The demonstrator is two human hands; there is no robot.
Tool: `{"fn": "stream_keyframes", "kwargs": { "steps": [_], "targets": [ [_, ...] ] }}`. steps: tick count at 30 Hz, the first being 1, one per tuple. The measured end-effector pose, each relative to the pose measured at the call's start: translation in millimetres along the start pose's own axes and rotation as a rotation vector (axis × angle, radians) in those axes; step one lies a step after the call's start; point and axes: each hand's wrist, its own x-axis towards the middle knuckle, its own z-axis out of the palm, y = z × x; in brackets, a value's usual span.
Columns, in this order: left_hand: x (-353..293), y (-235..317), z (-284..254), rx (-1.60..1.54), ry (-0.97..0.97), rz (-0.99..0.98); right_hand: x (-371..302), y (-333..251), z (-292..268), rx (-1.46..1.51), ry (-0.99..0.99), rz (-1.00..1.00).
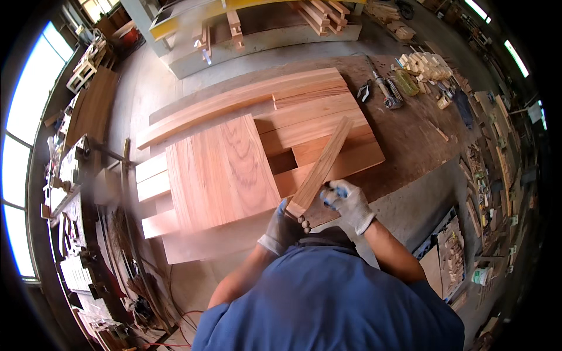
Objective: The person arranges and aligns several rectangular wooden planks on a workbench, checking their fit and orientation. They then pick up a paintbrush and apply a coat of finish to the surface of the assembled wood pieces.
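Observation:
A narrow reddish wood strip (323,164) slants from the stacked boards down toward my body. My left hand (285,225), in a grey work glove, grips the strip's near end from below. In a grey and blue glove, my right hand (345,200) rests on the same end from the right, fingers curled against its edge. A wide flat wood panel (219,172) lies just left of both hands on the workbench (410,134).
Several long planks (304,111) are stacked behind the panel. Hand tools (386,90) and small wood blocks (427,64) lie at the bench's far right. Offcuts fill a crate (451,251) on the floor at right. Shelves and clutter line the left wall.

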Motion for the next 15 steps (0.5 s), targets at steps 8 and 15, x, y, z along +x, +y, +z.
{"fn": "stream_keyframes", "kwargs": {
  "steps": [8,15],
  "targets": [
    [-12.9,8.2,25.2,0.042,0.142,0.059,74.8,48.7,-25.8,0.765,-0.075,0.511],
    [-6.6,14.8,29.1,0.216,0.291,0.245,106.1,36.8,-26.7,0.828,-0.083,0.466]
  ]
}}
